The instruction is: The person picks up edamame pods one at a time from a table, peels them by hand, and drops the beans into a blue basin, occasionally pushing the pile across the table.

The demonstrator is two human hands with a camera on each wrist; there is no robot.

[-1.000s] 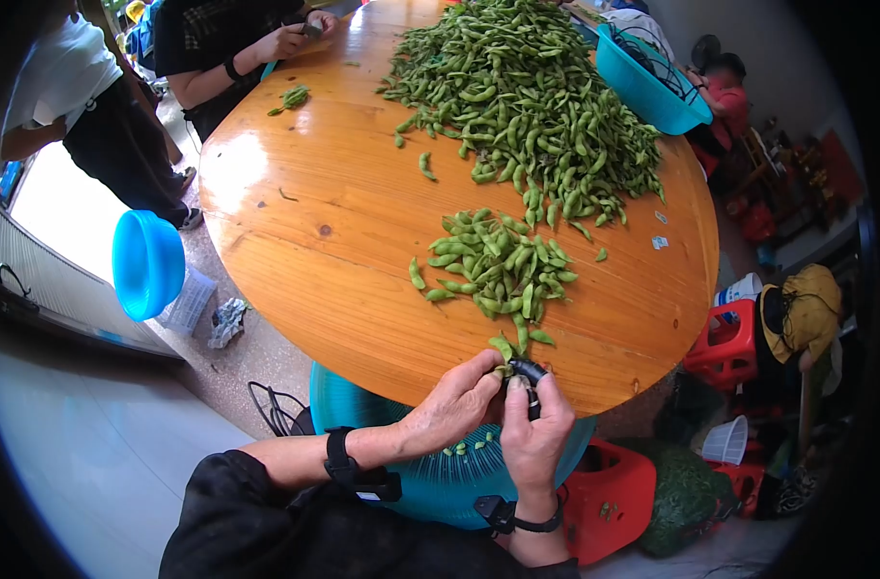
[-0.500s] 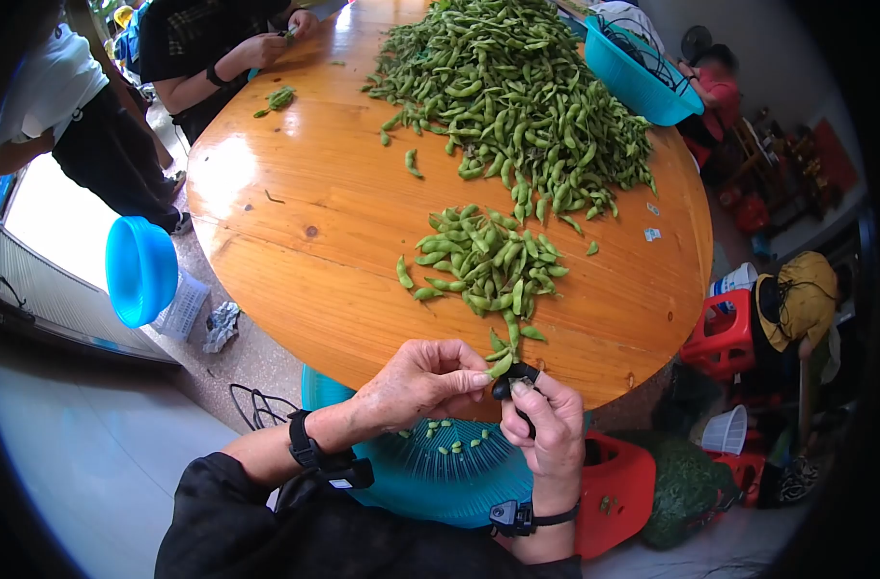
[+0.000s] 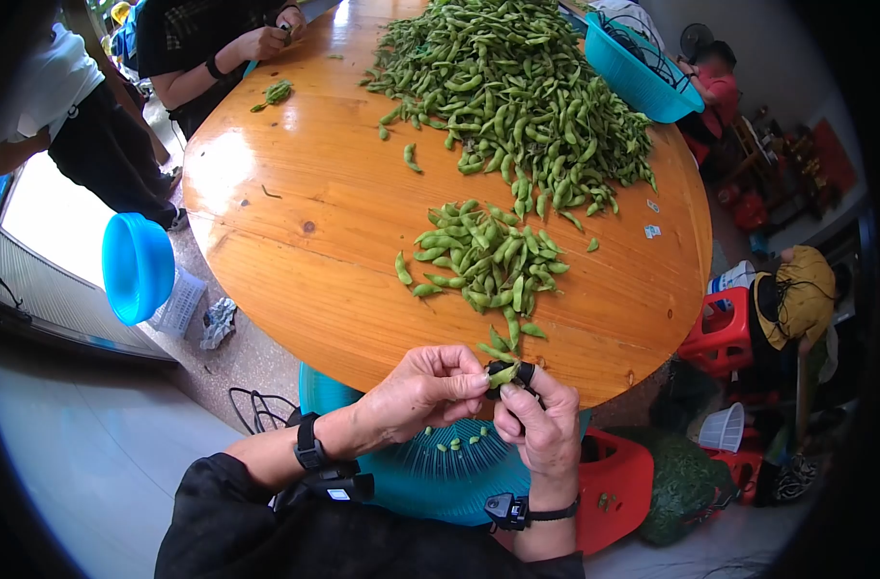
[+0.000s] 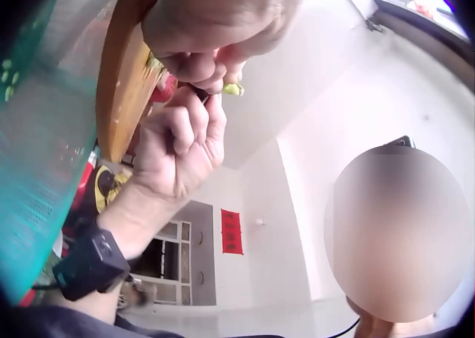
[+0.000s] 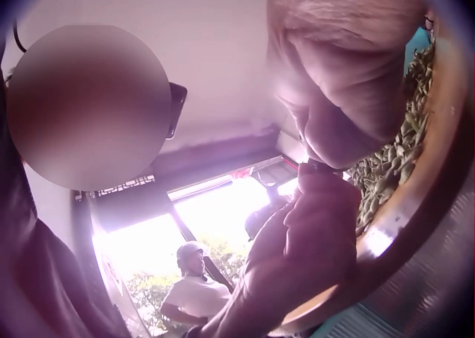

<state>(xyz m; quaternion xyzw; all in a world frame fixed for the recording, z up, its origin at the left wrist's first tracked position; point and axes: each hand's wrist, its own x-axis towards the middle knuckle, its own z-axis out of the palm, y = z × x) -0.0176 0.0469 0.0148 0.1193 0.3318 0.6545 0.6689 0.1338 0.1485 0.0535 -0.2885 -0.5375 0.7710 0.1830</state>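
At the near edge of the wooden table (image 3: 295, 241), the left hand (image 3: 425, 391) pinches a green pod (image 3: 502, 376) between thumb and fingers. The right hand (image 3: 541, 420) grips a small black tool (image 3: 525, 372) right against that pod; its exact shape is hidden by the fingers. Just beyond the hands lies a small heap of pods (image 3: 493, 256), with a much larger pile (image 3: 517, 96) behind it. Under the hands, below the table edge, a teal basket (image 3: 440, 487) holds several shelled beans (image 3: 455, 445). In the left wrist view a pale green piece (image 4: 233, 89) shows at the fingertips.
A teal basin (image 3: 638, 72) with cables stands at the table's far right. Blue basins (image 3: 138, 268) are at the left, off the table. Red stools (image 3: 614, 492) stand at the right. Another person's hands (image 3: 266, 41) work at the far left edge.
Since a second ago the left hand has shifted left and its fingers have spread somewhat. The pod has come to lie across the black tool. The head view has shifted slightly.
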